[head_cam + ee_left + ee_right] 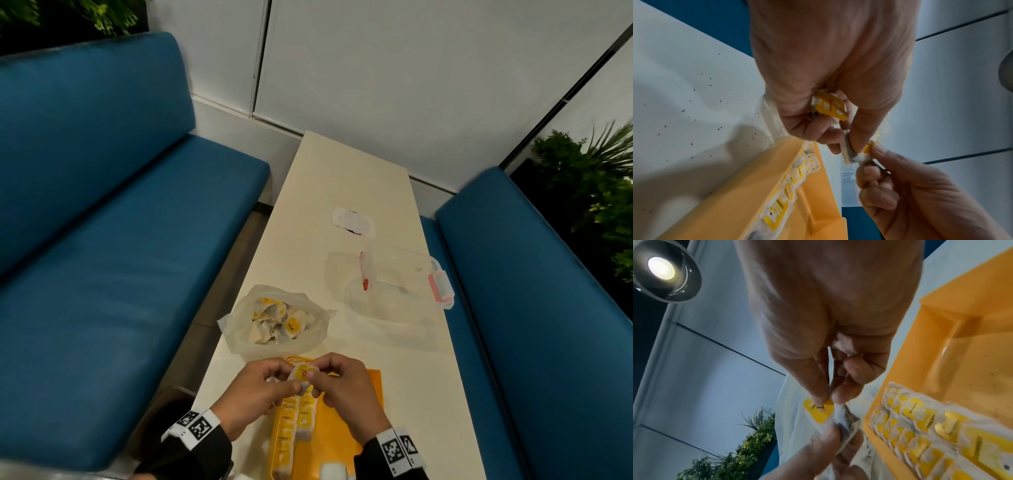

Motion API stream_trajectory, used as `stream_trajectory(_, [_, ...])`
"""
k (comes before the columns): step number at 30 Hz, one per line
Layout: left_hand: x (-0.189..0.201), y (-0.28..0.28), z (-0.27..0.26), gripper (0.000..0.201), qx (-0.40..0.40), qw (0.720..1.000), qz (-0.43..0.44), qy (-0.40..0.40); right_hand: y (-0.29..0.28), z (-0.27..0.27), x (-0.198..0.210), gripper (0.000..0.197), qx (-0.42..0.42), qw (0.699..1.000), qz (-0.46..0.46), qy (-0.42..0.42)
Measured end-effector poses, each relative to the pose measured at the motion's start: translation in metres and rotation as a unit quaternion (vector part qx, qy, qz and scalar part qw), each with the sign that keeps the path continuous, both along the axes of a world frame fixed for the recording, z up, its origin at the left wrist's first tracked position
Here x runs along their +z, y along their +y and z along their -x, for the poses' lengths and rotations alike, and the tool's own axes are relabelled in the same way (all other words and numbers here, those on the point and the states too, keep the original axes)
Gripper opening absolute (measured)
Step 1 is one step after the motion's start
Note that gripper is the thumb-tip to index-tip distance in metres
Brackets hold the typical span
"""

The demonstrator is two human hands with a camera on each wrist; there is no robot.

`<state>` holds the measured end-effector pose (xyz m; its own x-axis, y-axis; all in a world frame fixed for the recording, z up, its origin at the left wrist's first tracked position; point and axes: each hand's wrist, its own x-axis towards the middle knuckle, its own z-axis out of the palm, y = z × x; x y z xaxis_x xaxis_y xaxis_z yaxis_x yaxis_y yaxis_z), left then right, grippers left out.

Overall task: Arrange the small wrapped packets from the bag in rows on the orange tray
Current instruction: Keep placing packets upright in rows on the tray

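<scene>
both hands pinch one tea packet [301, 374] just above the far end of the orange tray [342, 442]: left hand [255, 394] on its left end, right hand [342, 387] on its right, fingers curled, so its long axis runs left-right. the rows of packets [291, 431] lie directly below, toward the near side. the packet is white, crumpled, with a yellow label. the left hand also holds a second packet [829, 105] in its palm. the bag [277, 318] sits just beyond the tray.
</scene>
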<state>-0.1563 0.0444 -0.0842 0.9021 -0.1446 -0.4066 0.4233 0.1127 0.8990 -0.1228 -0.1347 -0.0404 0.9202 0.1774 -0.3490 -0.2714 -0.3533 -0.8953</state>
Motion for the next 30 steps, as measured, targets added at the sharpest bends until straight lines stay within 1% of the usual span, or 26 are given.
stream_trajectory(3, [-0.005,0.001,0.000,0.014,0.007,1.000,-0.026,0.008,-0.005,-0.003,0.003,0.002,-0.008,1.000,0.020,-0.023])
stream_trajectory(5, [-0.010,0.004,-0.001,0.014,0.020,0.998,-0.055,0.019,-0.011,-0.005,0.002,0.004,0.019,0.996,0.073,-0.053])
stream_trajectory(7, [-0.016,0.006,-0.001,0.011,0.029,0.996,-0.084,0.022,-0.018,-0.005,-0.002,0.005,0.030,0.991,0.116,-0.062])
stream_trajectory(8, [-0.018,0.006,0.000,0.011,0.034,0.994,-0.099,0.022,-0.022,-0.005,-0.005,0.006,0.031,0.990,0.128,-0.056])
stream_trajectory(10, [-0.021,0.006,0.000,0.019,0.033,0.991,-0.130,0.027,-0.028,-0.001,-0.010,0.007,0.043,0.989,0.138,-0.020])
stream_trajectory(13, [-0.027,0.004,0.002,0.039,-0.018,0.980,-0.190,0.055,-0.033,0.007,-0.025,0.008,0.071,0.986,0.146,0.045])
stream_trajectory(16, [-0.037,0.001,0.006,0.046,-0.045,0.972,-0.220,0.064,-0.035,0.014,-0.041,0.013,0.086,0.979,0.160,0.088])
stream_trajectory(20, [-0.043,-0.002,0.010,0.044,-0.060,0.968,-0.232,0.071,-0.033,0.022,-0.055,0.013,0.101,0.971,0.164,0.139])
stream_trajectory(22, [-0.045,-0.002,0.010,0.046,-0.066,0.967,-0.235,0.077,-0.031,0.024,-0.062,0.013,0.095,0.969,0.169,0.155])
stream_trajectory(27, [-0.042,-0.002,0.012,0.048,-0.066,0.969,-0.227,0.078,-0.023,0.027,-0.072,0.011,0.057,0.966,0.203,0.151])
stream_trajectory(30, [-0.041,-0.003,0.013,0.045,-0.063,0.970,-0.221,0.077,-0.020,0.029,-0.079,0.011,0.039,0.964,0.211,0.156])
